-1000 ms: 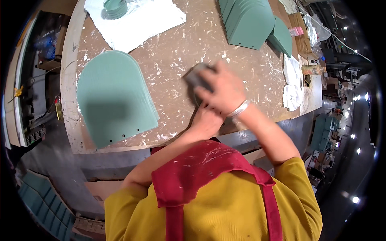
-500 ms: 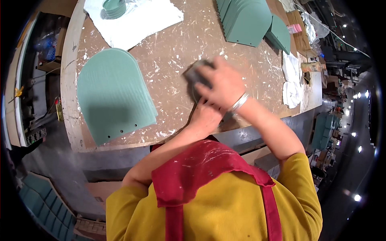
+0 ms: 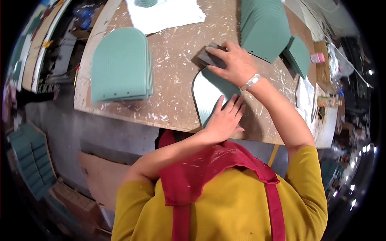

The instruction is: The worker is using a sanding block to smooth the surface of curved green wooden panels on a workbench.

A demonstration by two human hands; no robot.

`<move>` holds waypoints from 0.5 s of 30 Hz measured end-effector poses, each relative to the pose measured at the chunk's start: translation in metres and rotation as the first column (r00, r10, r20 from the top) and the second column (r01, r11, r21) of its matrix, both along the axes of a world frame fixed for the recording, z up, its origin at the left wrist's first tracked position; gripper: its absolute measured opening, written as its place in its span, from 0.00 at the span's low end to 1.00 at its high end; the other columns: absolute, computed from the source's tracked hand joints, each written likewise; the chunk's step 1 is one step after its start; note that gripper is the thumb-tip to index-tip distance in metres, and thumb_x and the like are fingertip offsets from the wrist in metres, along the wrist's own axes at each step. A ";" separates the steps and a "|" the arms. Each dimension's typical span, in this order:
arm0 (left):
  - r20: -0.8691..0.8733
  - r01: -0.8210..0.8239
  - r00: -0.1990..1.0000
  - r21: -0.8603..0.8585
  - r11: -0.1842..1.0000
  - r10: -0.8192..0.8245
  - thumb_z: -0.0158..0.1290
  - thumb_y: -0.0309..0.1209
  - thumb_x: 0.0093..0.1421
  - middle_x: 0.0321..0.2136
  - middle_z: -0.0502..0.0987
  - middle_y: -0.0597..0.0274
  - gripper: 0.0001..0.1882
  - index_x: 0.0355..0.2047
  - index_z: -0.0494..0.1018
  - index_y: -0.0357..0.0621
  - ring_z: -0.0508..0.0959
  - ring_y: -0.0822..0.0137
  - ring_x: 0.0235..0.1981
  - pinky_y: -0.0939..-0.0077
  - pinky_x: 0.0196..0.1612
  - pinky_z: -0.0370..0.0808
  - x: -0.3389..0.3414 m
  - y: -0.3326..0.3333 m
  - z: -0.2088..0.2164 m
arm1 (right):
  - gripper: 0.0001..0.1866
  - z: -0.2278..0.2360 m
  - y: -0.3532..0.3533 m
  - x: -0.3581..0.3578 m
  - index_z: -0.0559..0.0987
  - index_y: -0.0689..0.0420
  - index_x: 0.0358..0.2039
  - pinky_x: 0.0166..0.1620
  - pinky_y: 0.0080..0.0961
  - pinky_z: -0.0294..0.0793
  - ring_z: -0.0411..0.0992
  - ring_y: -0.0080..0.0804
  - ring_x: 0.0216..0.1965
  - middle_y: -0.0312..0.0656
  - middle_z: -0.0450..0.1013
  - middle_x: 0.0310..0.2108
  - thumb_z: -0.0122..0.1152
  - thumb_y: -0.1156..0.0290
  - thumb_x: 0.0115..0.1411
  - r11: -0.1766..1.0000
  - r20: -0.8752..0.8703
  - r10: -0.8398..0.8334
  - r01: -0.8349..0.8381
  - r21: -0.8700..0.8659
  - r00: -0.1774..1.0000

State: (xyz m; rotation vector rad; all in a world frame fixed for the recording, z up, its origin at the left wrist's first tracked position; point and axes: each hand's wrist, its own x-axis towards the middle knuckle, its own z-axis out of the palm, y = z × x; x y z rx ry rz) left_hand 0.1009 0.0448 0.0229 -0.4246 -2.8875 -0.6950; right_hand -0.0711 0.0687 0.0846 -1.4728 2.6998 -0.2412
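A green arch-shaped panel (image 3: 205, 98) lies near the front edge of the table, with light glinting off its surface. My left hand (image 3: 224, 121) rests flat on its lower right part, fingers spread. At the panel's rounded far end, my right hand (image 3: 240, 66) grips a dark grey sanding block (image 3: 214, 55). The block's far corner juts past the panel's edge; its underside is hidden. To the left sits a stack of similar green panels (image 3: 118, 64), small holes along its straight near edge.
More green panels (image 3: 265, 30) stand in a row at the far right, beside a smaller green piece (image 3: 298, 56). A white cloth (image 3: 169, 16) lies at the back with a green round item (image 3: 145, 2). Pink bottle (image 3: 317, 58) and white rag (image 3: 304, 100) are at right.
The view has shifted. My left hand, earlier tucked under my right wrist, now lies nearer me and spread on the panel. The right hand, blurred before, still holds the block at the far end.
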 end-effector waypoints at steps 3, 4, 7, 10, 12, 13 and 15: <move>-0.035 -0.078 0.997 -0.112 0.991 0.074 0.50 0.45 0.61 0.62 0.61 0.50 0.30 0.59 0.65 0.42 0.59 0.58 0.64 0.47 0.64 0.53 0.004 0.014 -0.022 | 0.23 -0.001 -0.010 0.029 0.77 0.45 0.49 0.48 0.39 0.71 0.71 0.46 0.47 0.47 0.70 0.43 0.61 0.52 0.53 0.996 0.103 0.056 -0.063 0.063 0.993; 0.098 -0.104 0.990 -0.010 0.995 0.104 0.48 0.41 0.62 0.63 0.60 0.50 0.28 0.60 0.64 0.42 0.58 0.58 0.65 0.47 0.64 0.52 0.005 0.018 -0.029 | 0.21 0.002 -0.006 0.044 0.78 0.45 0.47 0.48 0.39 0.71 0.70 0.45 0.48 0.46 0.70 0.44 0.61 0.52 0.53 0.971 0.101 0.228 -0.234 0.054 0.968; 0.150 -0.169 0.976 0.058 0.984 0.159 0.46 0.35 0.61 0.63 0.61 0.52 0.26 0.60 0.64 0.44 0.58 0.58 0.66 0.49 0.65 0.53 0.010 0.025 -0.023 | 0.20 0.006 -0.002 0.051 0.79 0.43 0.46 0.45 0.42 0.73 0.72 0.44 0.47 0.46 0.70 0.43 0.63 0.55 0.52 0.846 0.076 0.533 -0.534 -0.012 0.843; 0.009 -0.196 0.980 -0.044 0.980 0.197 0.43 0.30 0.60 0.62 0.63 0.57 0.27 0.62 0.63 0.45 0.58 0.61 0.66 0.50 0.64 0.54 0.011 0.025 -0.007 | 0.18 0.018 -0.022 0.013 0.80 0.43 0.44 0.45 0.44 0.73 0.71 0.42 0.48 0.45 0.70 0.42 0.62 0.56 0.52 0.961 0.186 0.222 -0.248 0.126 0.957; 0.050 -0.204 0.977 -0.063 0.977 0.208 0.41 0.31 0.61 0.63 0.62 0.56 0.28 0.63 0.62 0.46 0.57 0.61 0.66 0.50 0.65 0.54 0.011 0.027 -0.012 | 0.19 0.005 -0.011 0.032 0.79 0.43 0.44 0.43 0.42 0.74 0.73 0.43 0.43 0.46 0.69 0.41 0.63 0.55 0.52 0.916 0.105 0.395 -0.400 0.038 0.913; 0.099 -0.190 0.976 -0.074 0.979 0.197 0.40 0.31 0.61 0.63 0.61 0.56 0.28 0.63 0.61 0.47 0.57 0.61 0.67 0.50 0.65 0.53 0.013 0.031 -0.019 | 0.20 0.001 -0.002 0.049 0.79 0.44 0.45 0.40 0.41 0.75 0.74 0.45 0.38 0.47 0.69 0.40 0.64 0.54 0.52 0.849 0.020 0.529 -0.528 -0.033 0.849; -0.050 -0.418 0.904 0.112 0.902 0.425 0.38 0.32 0.63 0.63 0.62 0.55 0.27 0.64 0.61 0.48 0.54 0.58 0.68 0.50 0.69 0.46 0.024 0.052 -0.055 | 0.18 0.007 0.011 0.079 0.79 0.43 0.43 0.46 0.41 0.70 0.71 0.40 0.45 0.44 0.69 0.38 0.64 0.54 0.51 0.709 0.094 0.696 -0.702 0.060 0.711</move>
